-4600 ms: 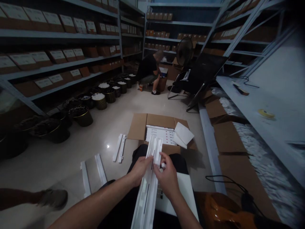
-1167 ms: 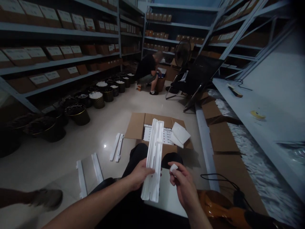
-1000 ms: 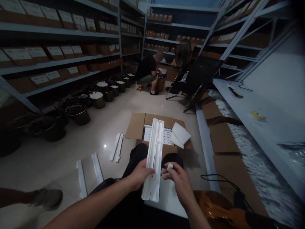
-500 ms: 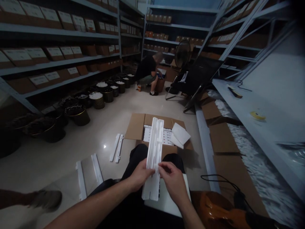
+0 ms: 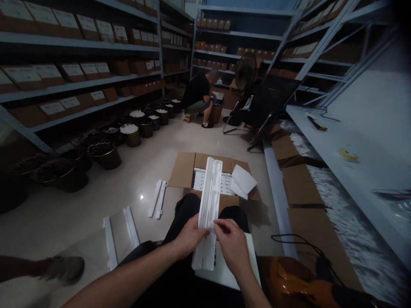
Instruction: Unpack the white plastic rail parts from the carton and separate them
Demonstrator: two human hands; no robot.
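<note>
A long white plastic case (image 5: 208, 201), with two trough-like halves side by side, is held lengthwise over my lap. My left hand (image 5: 192, 237) is closed around its left side, the thumb lying across the troughs. Against the right half, my right hand (image 5: 233, 244) is closed in a pinch; whatever its fingertips hold is too small or hidden to make out. Below the case lies a pale flat board (image 5: 229, 277) on my lap. Just beyond my knees stands an open cardboard box (image 5: 182, 170) with rows of white pieces inside.
White foam sheets (image 5: 244, 179) rest on the box's right side. Several white strips (image 5: 111, 244) lie on the floor at left. An orange tool (image 5: 292, 282) is at lower right, beside cartons (image 5: 302, 184) of white parts. Another person (image 5: 199, 92) crouches ahead; someone's shoe (image 5: 66, 269) shows at left.
The white case has tipped very slightly to the right at its far end. Both hands keep the same places on it.
</note>
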